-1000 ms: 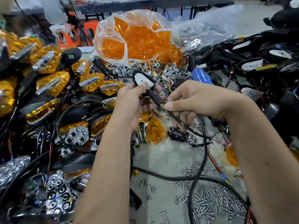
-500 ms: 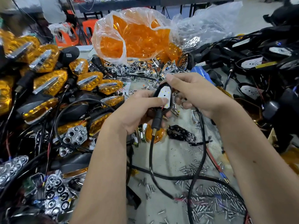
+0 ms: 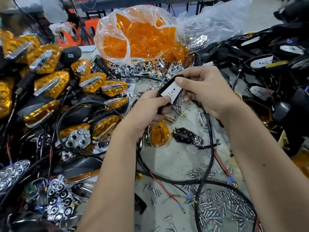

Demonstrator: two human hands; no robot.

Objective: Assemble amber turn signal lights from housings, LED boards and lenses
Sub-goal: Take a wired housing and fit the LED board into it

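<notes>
Above the bench (image 3: 173, 158), both hands clamp one housing (image 3: 164, 87): left hand (image 3: 150, 108) thumb and right hand (image 3: 203, 91) thumb press its LED board (image 3: 170, 92). Board-seating step; next, likely a reflector.

- LED board (image 3: 170, 92): flat white matt face, set in a black plastic housing (image 3: 168, 82).
- Bag of lenses (image 3: 140, 34): thin, crinkled clear plastic film, glossy; contents translucent orange plastic.
- Finished lights (image 3: 51, 82): glossy amber plastic, chrome-bright strips.
- Reflectors (image 3: 78, 138): mirror-chrome finish.
- Screws (image 3: 224, 206): bright silver metal.
- Cable (image 3: 207, 148): matt black sheath.
- Tabletop (image 3: 173, 158): dull grey, scuffed.
</notes>
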